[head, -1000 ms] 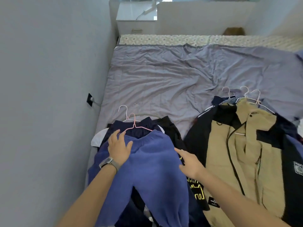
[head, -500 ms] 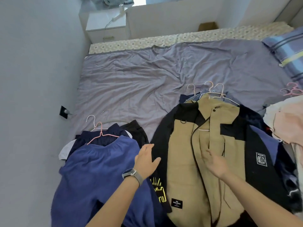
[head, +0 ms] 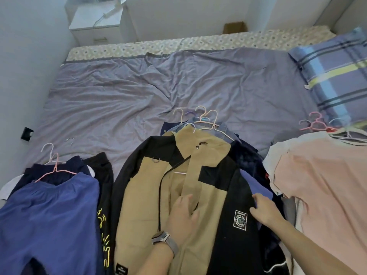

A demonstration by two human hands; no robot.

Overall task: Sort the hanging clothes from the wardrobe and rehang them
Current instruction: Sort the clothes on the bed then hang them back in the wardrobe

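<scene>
While our left hand [head: 182, 217] lies flat on the tan jacket [head: 147, 205] on the bed [head: 119, 92], our right hand [head: 265, 210] curls at its dark edge; soft and floppy, it likely lifts best by its hanger.

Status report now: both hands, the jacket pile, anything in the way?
Left hand flat on tan and black jacket. Right hand at jacket's right edge, fingers curled, grip unclear. Blue trousers lie left, pink garment right; neither blocks.
</scene>
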